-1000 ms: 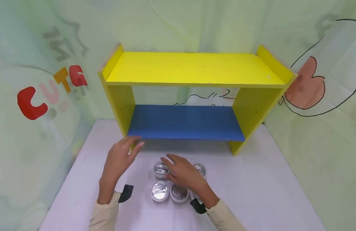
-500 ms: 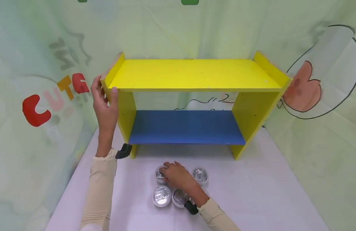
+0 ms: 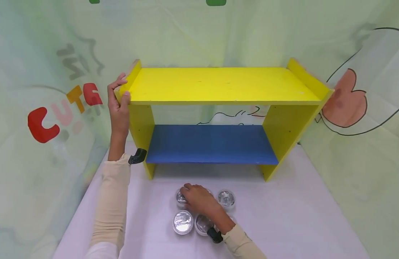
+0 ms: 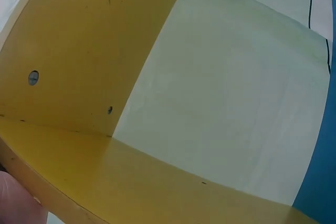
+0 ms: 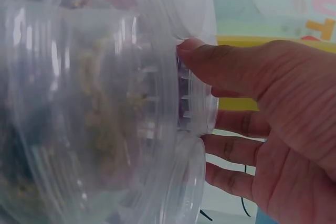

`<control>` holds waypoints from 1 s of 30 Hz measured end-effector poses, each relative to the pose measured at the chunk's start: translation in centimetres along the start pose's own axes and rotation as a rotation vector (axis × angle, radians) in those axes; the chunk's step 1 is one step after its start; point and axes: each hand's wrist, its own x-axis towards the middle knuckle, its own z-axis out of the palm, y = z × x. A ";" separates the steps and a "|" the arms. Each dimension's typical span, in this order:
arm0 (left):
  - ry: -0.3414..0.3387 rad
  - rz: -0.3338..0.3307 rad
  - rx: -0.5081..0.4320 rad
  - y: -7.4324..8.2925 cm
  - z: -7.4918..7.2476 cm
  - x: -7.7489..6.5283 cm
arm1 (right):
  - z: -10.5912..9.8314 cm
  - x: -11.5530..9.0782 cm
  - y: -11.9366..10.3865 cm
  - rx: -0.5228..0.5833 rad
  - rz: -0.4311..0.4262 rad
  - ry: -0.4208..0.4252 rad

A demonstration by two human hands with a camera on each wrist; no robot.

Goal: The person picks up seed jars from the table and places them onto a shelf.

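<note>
My left hand [image 3: 119, 115] grips the upper left corner of a yellow and blue shelf unit [image 3: 218, 84], thumb at the front edge and fingers over the outer side. In the left wrist view, part of that hand shows at the lower left beside the yellow panel [image 4: 94, 40]. Down on the table, my right hand [image 3: 200, 201] holds the back left jar [image 3: 180, 197], a round tub with a silvery top, partly hidden by the fingers. The right wrist view shows thumb and fingers on opposite sides of its lid, behind a nearer clear jar [image 5: 94, 108].
Other silver-topped jars stand close around: one front left [image 3: 183, 222], one front middle [image 3: 203, 225], one back right [image 3: 226, 198]. My right wrist partly covers another. The blue lower board [image 3: 212, 144] sits just beyond them. A printed cloth [image 3: 73, 180] lines the back and sides.
My left hand has risen from near the blue board to the shelf's top left corner and taken hold there. My right hand has come down onto the back left jar and closed round it.
</note>
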 end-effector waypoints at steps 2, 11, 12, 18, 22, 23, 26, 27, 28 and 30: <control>0.004 0.017 -0.006 -0.1 0.2 -0.1 | 0.2 0.1 0.0 0.009 0.004 0.014; -0.010 0.033 -0.012 0.2 0.2 -0.4 | 1.3 0.6 0.0 0.043 0.010 0.073; -0.013 0.036 -0.014 0.2 0.2 -0.4 | 1.4 0.7 0.0 0.057 0.016 0.078; -0.025 0.029 -0.043 0.2 -0.5 0.0 | 2.0 1.4 -0.5 0.155 0.025 0.085; -0.037 0.064 -0.044 -1.4 -1.6 0.5 | 2.4 1.8 -0.9 0.212 0.012 0.137; -0.042 0.078 -0.044 -2.0 -1.8 0.6 | 2.4 1.8 -0.8 0.237 0.010 0.156; -0.061 0.111 -0.052 -3.6 -1.8 1.0 | 2.0 1.5 -0.3 0.348 0.003 0.218; -0.068 0.113 -0.060 -3.6 -1.6 1.0 | 1.6 1.3 -0.1 0.405 -0.002 0.236; -0.071 0.114 -0.065 -3.5 -1.4 1.0 | 1.2 1.3 0.2 0.462 -0.005 0.250; -0.073 0.117 -0.064 -2.8 -1.1 1.0 | 0.3 1.4 0.5 0.592 -0.014 0.278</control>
